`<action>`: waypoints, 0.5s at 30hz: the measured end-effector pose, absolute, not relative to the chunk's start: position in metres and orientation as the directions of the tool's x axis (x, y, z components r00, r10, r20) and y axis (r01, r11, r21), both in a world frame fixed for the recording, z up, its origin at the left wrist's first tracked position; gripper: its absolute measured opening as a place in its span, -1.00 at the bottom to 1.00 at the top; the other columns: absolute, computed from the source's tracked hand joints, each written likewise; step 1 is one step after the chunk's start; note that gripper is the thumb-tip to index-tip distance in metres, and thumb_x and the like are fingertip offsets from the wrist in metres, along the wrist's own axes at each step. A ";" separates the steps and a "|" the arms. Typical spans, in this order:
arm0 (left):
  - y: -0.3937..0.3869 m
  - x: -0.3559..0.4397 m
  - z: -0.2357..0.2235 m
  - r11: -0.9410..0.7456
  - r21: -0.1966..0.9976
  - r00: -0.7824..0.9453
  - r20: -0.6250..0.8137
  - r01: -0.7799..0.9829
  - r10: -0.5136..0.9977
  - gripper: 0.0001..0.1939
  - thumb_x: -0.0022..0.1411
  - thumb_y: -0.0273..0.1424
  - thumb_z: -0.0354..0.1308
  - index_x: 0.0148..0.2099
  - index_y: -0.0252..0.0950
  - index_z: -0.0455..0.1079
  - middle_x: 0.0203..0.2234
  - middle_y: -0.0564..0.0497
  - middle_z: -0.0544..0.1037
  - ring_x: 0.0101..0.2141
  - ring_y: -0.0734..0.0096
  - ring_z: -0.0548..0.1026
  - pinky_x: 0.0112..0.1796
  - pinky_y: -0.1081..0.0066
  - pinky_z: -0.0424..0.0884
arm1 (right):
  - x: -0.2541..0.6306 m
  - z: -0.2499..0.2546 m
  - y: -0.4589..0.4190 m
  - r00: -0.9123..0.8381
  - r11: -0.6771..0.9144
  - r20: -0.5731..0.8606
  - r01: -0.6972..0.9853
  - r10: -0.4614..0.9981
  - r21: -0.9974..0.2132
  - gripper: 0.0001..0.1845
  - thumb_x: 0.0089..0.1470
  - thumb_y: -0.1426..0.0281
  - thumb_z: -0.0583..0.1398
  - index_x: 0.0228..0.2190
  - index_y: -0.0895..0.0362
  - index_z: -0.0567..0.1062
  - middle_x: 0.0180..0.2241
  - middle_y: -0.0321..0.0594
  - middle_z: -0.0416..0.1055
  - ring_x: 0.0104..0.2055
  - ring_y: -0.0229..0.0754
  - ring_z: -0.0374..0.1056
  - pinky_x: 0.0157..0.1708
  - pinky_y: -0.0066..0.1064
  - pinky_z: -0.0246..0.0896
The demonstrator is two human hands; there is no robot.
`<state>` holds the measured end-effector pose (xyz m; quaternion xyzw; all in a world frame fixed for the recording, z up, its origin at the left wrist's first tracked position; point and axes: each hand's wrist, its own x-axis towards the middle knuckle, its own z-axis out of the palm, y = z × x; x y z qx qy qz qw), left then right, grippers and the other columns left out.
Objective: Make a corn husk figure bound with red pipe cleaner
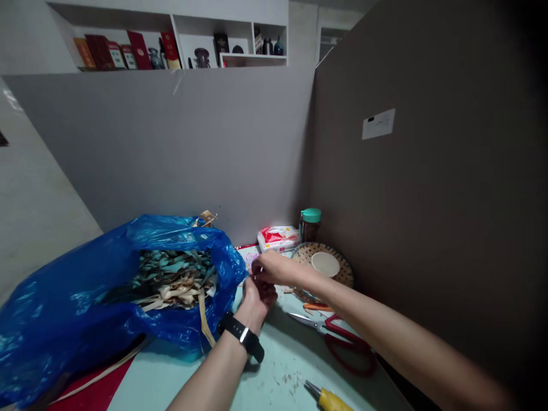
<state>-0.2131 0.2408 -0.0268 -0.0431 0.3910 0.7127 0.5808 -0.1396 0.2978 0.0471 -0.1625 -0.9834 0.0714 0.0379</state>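
My left hand, with a black wristband on the wrist, is curled closed just right of the blue plastic bag. My right hand sits right above it, fingers pinched together. Both hands meet over the pale green table, and what they pinch is too small to make out. The bag lies open and holds several dry tan and greenish leaf strips; one strip hangs over its rim.
Red-handled scissors lie under my right forearm. A woven round tray with a white cup, a green-lidded jar and a red-white packet stand in the corner. A yellow-handled tool lies near the front edge. Grey partitions wall the desk.
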 end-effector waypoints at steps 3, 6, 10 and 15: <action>0.240 -0.225 -0.036 -0.027 0.482 -0.315 -0.528 -0.876 0.789 -0.65 0.32 -0.43 -0.07 -0.55 -0.25 0.05 -0.78 0.23 0.01 -0.83 0.66 -0.08 -0.77 0.60 -0.23 | -0.163 0.045 0.323 -0.923 0.929 0.106 0.369 0.369 -0.021 -0.71 0.15 0.55 0.08 -0.23 0.22 0.59 -0.31 -0.02 0.57 -0.27 -0.18 0.49 -0.33 -0.51 0.24; 0.241 -0.248 -0.044 -0.109 0.466 -0.351 -0.472 -0.878 0.808 -0.70 0.30 -0.51 -0.07 -0.51 -0.26 0.07 -0.75 0.25 -0.04 -0.81 0.67 -0.08 -0.77 0.61 -0.18 | -0.190 0.029 0.347 -0.911 0.911 0.085 0.409 0.404 0.059 -0.73 0.10 0.60 0.12 -0.21 0.30 0.58 -0.24 0.14 0.55 -0.16 -0.02 0.49 -0.26 -0.39 0.30; 0.251 -0.281 -0.055 -0.244 0.461 -0.431 -0.359 -0.853 0.828 -0.80 0.29 -0.56 -0.10 -0.39 -0.29 0.21 -0.72 0.24 -0.08 -0.79 0.62 -0.06 -0.77 0.60 -0.07 | -0.221 -0.004 0.364 -0.929 0.921 0.008 0.368 0.370 0.129 -0.78 0.11 0.55 0.17 -0.24 0.25 0.60 -0.21 0.08 0.55 -0.12 0.00 0.49 -0.18 -0.34 0.34; 0.273 -0.304 -0.073 -0.311 0.456 -0.467 -0.284 -0.834 0.838 -0.79 0.29 -0.56 -0.15 -0.34 -0.28 0.25 -0.70 0.22 -0.05 -0.77 0.59 -0.05 -0.75 0.58 -0.04 | -0.232 -0.034 0.370 -0.937 0.921 -0.013 0.341 0.350 0.190 -0.76 0.14 0.56 0.12 -0.23 0.24 0.58 -0.18 0.06 0.54 -0.11 0.01 0.49 -0.18 -0.27 0.37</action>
